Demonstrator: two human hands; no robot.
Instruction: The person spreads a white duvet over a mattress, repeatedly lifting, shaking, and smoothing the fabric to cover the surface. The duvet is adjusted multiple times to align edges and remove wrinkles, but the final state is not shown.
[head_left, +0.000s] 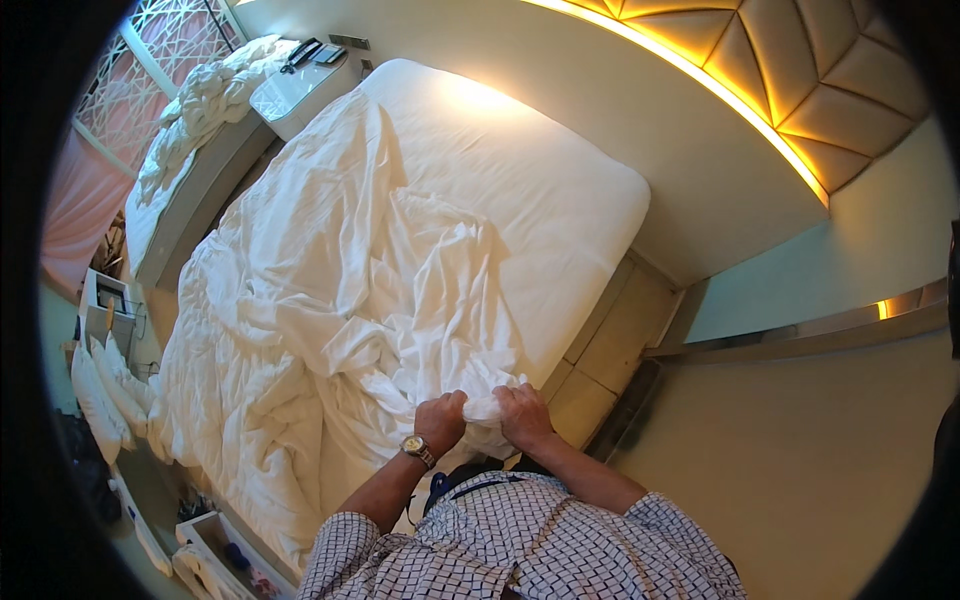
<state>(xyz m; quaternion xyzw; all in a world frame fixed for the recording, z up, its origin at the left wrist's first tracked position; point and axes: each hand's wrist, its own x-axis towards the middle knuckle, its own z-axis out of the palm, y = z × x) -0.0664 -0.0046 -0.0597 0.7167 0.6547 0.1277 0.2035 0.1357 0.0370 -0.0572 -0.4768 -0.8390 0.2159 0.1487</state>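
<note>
"White cloth (440, 290), rumpled across the bed (570, 230). Who has it?"

"Someone in a checked shirt (530, 535): left hand (440, 422) and right hand (523, 416) side by side, both clamped on a gathered end; wristwatch (417, 449) on the left."

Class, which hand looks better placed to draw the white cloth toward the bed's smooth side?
Probably the right hand: it grips the white cloth nearer that smooth bed surface; the left hand holds it farther away.
</note>
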